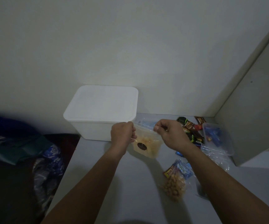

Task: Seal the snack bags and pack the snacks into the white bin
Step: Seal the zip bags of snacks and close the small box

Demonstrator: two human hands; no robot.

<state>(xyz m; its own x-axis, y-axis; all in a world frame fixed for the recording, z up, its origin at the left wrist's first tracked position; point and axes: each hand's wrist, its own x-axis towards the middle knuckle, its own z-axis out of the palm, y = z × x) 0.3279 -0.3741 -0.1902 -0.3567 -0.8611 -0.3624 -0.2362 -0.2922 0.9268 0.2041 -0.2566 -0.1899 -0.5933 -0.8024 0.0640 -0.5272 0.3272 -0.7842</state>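
Snack bag (146, 145), clear and filled with pale yellow pieces, hangs upright in the air just in front of the white bin (101, 113), above the table (130, 183). Its mouth strip runs left to right between the two hands, and that long axis is what the sealing stroke must follow. Left hand (122, 133) pinches the strip's left end with its fingers curled tight on it; right hand (169, 131) pinches the right end, thumb and forefinger clamped on the plastic. Both hands sit level with the strip, the bag body dangling below them. Judging by this, sealing is under way and the bin, closer to the left hand, comes afterwards. Further right on the table lie a peanut bag (175, 185), dark sachets (192, 128) and a clear tub (217, 138).
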